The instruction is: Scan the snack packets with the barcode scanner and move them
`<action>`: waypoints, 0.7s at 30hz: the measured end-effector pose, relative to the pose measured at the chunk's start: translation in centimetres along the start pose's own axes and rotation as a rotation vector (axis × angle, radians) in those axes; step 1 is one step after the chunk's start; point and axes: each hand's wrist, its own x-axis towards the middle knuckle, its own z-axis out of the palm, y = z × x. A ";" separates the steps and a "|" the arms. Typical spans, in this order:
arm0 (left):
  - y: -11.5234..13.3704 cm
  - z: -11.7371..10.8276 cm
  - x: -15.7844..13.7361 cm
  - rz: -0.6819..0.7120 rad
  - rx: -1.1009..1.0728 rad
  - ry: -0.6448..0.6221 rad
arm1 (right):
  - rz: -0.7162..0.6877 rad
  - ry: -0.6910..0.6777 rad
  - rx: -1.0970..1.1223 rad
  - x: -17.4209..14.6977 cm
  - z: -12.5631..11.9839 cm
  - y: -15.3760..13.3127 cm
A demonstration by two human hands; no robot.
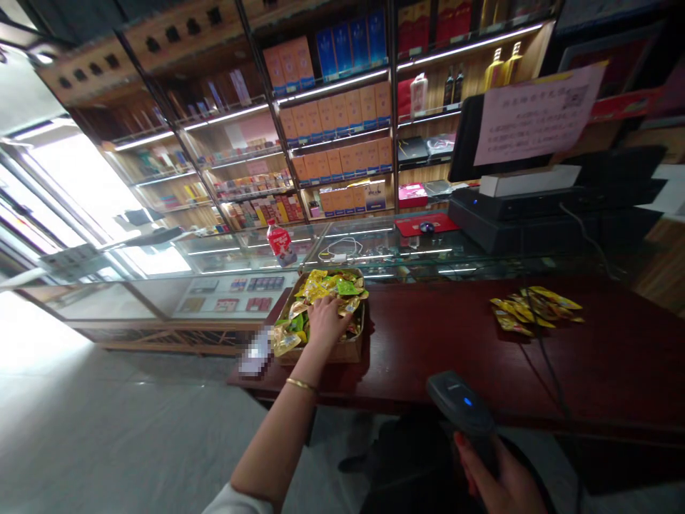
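My left hand (326, 323) reaches into an open cardboard box (349, 351) heaped with small yellow, gold and green snack packets (315, 287). Its fingers lie slightly apart on the packets, and the fingertips are partly hidden among them. My right hand (500, 475) is wrapped round the handle of a dark barcode scanner (461, 405), which shows a blue light. The scanner hangs over the front edge of the dark red-brown table (422, 335). To its right on the table lies a loose group of yellow snack packets (535, 310).
A black cable (543, 357) crosses the table's right side. Behind are a glass counter (369, 246) with a red-labelled bottle (281, 243), a mouse (427, 228) on a red mat, and a monitor (465, 135) with a pink paper sheet. A blurred-out item (255, 353) lies left of the box.
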 end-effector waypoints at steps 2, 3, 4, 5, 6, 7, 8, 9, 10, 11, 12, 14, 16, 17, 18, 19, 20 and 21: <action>0.9 1.1 0.5 0.047 0.014 -0.021 | -0.038 -0.022 -0.005 -0.4 0.6 -1.1; 1.4 1.6 0.8 0.054 0.014 -0.023 | -0.063 -0.020 -0.012 -0.7 0.9 -1.6; 1.9 2.0 1.1 0.053 0.008 -0.022 | -0.089 -0.011 -0.020 -1.0 1.1 -2.1; 2.2 2.2 1.4 0.047 -0.004 -0.021 | -0.112 0.001 -0.027 -1.3 1.3 -2.5; 2.4 2.3 1.6 0.038 -0.019 -0.019 | -0.130 0.017 -0.033 -1.6 1.4 -2.7; 2.5 2.3 1.7 0.031 -0.038 -0.016 | -0.142 0.036 -0.038 -1.8 1.4 -2.9; 2.5 2.1 1.5 0.024 -0.057 -0.011 | -0.147 0.051 -0.045 -2.0 1.3 -2.9; 2.4 1.9 1.0 0.018 -0.071 -0.004 | -0.145 0.054 -0.054 -2.0 1.2 -2.8; 2.3 1.6 0.3 0.024 -0.094 0.011 | -0.139 0.046 -0.064 -2.0 1.0 -2.7; 2.3 1.4 -0.6 0.048 -0.130 0.038 | -0.132 0.030 -0.072 -1.9 0.8 -2.5; 2.4 1.4 -1.8 0.091 -0.180 0.073 | -0.123 0.017 -0.073 -1.8 0.6 -2.4; 2.9 2.0 -4.5 0.234 -0.333 0.158 | -0.099 0.001 -0.059 -1.5 0.3 -2.1; 3.7 3.4 -7.2 0.361 -0.470 0.184 | -0.077 0.011 -0.034 -1.4 0.2 -2.1; 4.1 4.3 -8.3 0.397 -0.520 0.173 | -0.069 0.015 -0.024 -1.3 0.1 -2.1; 4.4 5.3 -9.3 0.415 -0.559 0.158 | -0.063 0.014 -0.016 -1.3 0.1 -2.1; 4.7 6.2 -10.1 0.422 -0.591 0.139 | -0.060 0.005 -0.008 -1.4 0.1 -2.1; 5.0 7.1 -10.7 0.422 -0.616 0.122 | -0.057 -0.012 0.001 -1.4 0.1 -2.0; 5.1 7.8 -11.1 0.420 -0.634 0.109 | -0.049 -0.042 0.010 -1.5 0.1 -2.0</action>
